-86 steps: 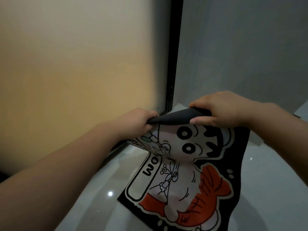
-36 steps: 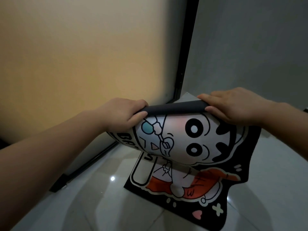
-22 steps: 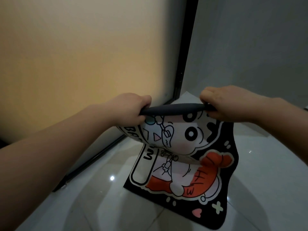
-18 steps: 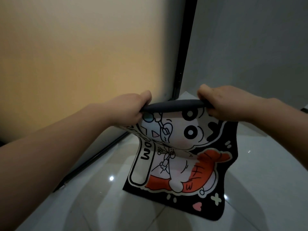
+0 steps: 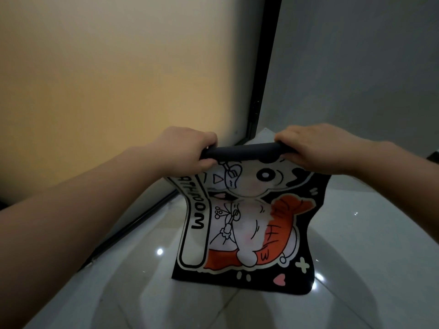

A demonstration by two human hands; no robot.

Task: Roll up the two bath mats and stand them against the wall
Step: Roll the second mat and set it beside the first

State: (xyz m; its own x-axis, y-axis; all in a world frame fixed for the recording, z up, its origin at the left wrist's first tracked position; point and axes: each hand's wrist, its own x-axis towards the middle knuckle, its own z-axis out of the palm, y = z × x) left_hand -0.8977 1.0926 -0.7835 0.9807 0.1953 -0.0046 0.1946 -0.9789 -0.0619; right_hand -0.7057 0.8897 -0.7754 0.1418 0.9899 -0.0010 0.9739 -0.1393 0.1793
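A black bath mat point(image 5: 247, 224) with a cartoon figure, an orange shape and the word "BATHROOM" hangs in front of me, its lower edge resting on the tiled floor. Its top edge is wound into a thin dark roll point(image 5: 244, 151). My left hand point(image 5: 187, 148) grips the roll's left end and my right hand point(image 5: 311, 148) grips its right end, both held up off the floor. Only one mat is in view.
A frosted glass panel point(image 5: 118, 91) with a black frame point(image 5: 263, 74) stands at the left. A grey wall point(image 5: 356, 67) rises behind and to the right. Glossy white floor tiles point(image 5: 356, 257) spread around the mat, with a small raised step in the corner.
The roll at the top edge has grown tighter and taken in more of the cartoon face. The mat's lower part has slid slightly to the right on the floor.
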